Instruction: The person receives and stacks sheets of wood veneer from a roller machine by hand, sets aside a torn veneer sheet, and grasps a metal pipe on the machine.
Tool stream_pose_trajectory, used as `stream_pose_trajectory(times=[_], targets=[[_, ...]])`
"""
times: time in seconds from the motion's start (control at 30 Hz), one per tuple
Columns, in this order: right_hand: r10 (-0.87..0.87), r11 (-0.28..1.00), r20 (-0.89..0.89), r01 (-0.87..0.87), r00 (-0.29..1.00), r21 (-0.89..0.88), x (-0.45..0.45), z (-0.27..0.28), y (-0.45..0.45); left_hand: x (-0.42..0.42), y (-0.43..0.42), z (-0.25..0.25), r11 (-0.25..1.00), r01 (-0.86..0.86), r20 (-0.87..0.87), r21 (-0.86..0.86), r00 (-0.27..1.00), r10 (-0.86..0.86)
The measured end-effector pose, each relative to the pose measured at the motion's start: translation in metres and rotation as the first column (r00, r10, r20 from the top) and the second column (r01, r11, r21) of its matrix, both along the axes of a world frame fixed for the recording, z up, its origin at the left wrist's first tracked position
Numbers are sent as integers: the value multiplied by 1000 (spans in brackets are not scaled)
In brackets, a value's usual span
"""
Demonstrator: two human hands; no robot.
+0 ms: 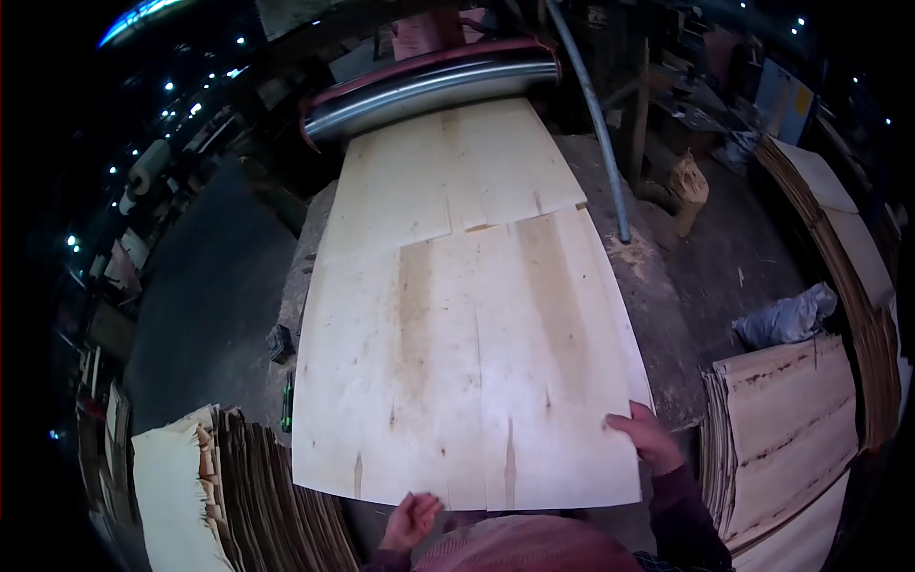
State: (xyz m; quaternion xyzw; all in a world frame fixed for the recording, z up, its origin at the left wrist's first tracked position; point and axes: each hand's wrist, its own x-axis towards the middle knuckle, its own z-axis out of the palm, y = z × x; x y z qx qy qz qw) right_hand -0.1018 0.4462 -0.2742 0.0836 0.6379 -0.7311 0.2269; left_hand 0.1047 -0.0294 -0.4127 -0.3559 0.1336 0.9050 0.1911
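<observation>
A large pale veneer sheet (467, 353) with brown streaks lies in front of me. Its far edge meets a second veneer sheet (419, 181), which reaches the shiny metal roller (438, 91) at the far end. My right hand (651, 440) grips the near sheet's right edge, thumb on top and the other fingers partly hidden. At the near edge, left of centre, is my left hand (412, 520), palm turned up and fingers loosely curled, holding nothing visible. Whether its fingertips touch the sheet I cannot tell.
Stacked veneer stands at the lower left (238, 486) and lower right (786, 429). A grey pipe (596, 124) slants down right of the roller. A green-handled tool (287, 402) and a dark lump (278, 343) lie left of the sheet. A plastic bag (789, 316) rests at right.
</observation>
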Motion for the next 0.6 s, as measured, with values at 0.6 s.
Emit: stream_pose_trajectory(times=[0.6], targets=[[-163,940,-16,150,987,-306,11,36,30,-8,43,92,916,-247,-205,-317,960,189]])
